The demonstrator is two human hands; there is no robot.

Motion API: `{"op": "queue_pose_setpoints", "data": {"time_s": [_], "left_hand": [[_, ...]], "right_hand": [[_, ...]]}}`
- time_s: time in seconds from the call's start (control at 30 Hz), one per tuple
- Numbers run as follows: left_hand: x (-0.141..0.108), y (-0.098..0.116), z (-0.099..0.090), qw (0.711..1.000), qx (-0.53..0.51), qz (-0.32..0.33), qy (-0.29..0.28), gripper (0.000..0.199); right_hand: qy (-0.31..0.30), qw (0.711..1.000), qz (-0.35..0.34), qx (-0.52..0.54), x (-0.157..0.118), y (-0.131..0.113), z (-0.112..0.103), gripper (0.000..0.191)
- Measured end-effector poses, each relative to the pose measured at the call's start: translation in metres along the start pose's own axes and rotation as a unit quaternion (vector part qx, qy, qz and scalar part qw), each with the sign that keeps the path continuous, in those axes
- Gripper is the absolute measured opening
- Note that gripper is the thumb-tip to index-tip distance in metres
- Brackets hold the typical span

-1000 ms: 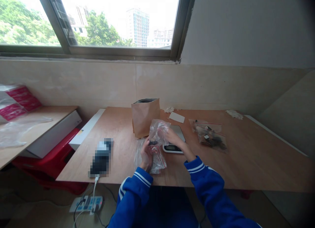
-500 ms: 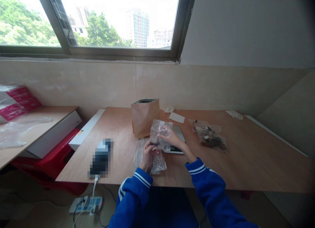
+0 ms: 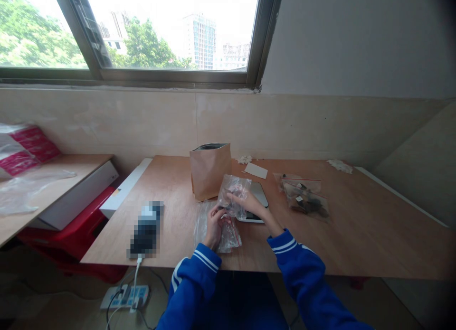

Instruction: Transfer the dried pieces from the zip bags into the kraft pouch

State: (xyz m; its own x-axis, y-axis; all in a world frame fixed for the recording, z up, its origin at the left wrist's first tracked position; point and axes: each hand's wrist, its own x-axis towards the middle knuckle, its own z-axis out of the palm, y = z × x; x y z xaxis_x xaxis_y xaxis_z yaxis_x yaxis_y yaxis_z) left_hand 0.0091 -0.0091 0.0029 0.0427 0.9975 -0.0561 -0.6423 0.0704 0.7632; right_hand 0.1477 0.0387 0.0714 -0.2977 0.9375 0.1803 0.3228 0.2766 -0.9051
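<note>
A clear plastic bag [image 3: 232, 182] is held up between my hands at the middle of the table. My left hand [image 3: 214, 221] pinches its lower left edge, where something small and dark shows by the fingertips. My right hand [image 3: 249, 202] grips the bag from the right, with its fingers partly behind or within the plastic; which of these I cannot tell. Below lie several flat clear zip bags [image 3: 204, 221], some with red seal lines. A white kitchen scale [image 3: 261, 193] is partly hidden behind my right hand and forearm.
An open brown paper pouch [image 3: 211, 173] stands behind my hands. Zip bags with dark contents [image 3: 307, 202] lie to the right. A white card [image 3: 255, 170] is at the back. A blurred-out dark device [image 3: 145, 231] with a white cable lies left, above a power strip [image 3: 124, 297].
The held clear bag has shifted slightly right and tilted, and my right hand has moved a little with it. My left hand stays almost in place.
</note>
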Motion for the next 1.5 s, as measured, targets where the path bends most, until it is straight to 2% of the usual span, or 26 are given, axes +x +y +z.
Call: {"op": "queue_pose_setpoints", "data": {"time_s": [0.27,0.43,0.6,0.83,0.93,1.1,1.23,1.37,1.5], "left_hand": [[0.001,0.002,0.000,1.000,-0.014,-0.003,0.027,0.023],[-0.001,0.003,0.002,1.000,-0.008,-0.003,0.025,0.019],[0.000,0.002,0.002,1.000,-0.007,-0.001,0.024,0.013],[-0.001,0.002,0.000,0.999,-0.040,-0.022,0.003,0.023],[-0.002,0.004,0.001,0.998,-0.052,-0.032,0.015,0.031],[-0.001,0.006,0.001,0.999,-0.034,-0.018,0.024,0.028],[0.002,0.005,-0.003,0.997,-0.054,-0.019,0.049,0.024],[0.005,0.004,-0.006,0.992,-0.080,-0.032,0.089,0.020],[0.006,0.004,-0.006,0.989,-0.101,-0.032,0.100,0.017]], "right_hand": [[0.020,0.999,-0.003,0.044,0.001,-0.001,-0.004,0.037],[-0.065,0.997,0.013,0.046,-0.002,0.000,-0.005,0.041],[-0.079,0.996,0.009,0.036,-0.004,0.002,-0.003,0.041],[-0.078,0.995,0.044,-0.038,-0.009,-0.005,-0.002,0.033],[-0.079,0.996,0.029,-0.041,-0.010,-0.007,-0.002,0.028],[-0.066,0.997,-0.009,-0.036,-0.007,-0.006,-0.003,0.019],[-0.053,0.998,-0.005,-0.035,-0.009,-0.010,-0.013,0.023],[-0.038,0.999,0.001,-0.001,-0.013,-0.023,-0.035,0.028],[0.033,0.997,-0.054,0.037,0.000,-0.047,-0.053,0.031]]}}
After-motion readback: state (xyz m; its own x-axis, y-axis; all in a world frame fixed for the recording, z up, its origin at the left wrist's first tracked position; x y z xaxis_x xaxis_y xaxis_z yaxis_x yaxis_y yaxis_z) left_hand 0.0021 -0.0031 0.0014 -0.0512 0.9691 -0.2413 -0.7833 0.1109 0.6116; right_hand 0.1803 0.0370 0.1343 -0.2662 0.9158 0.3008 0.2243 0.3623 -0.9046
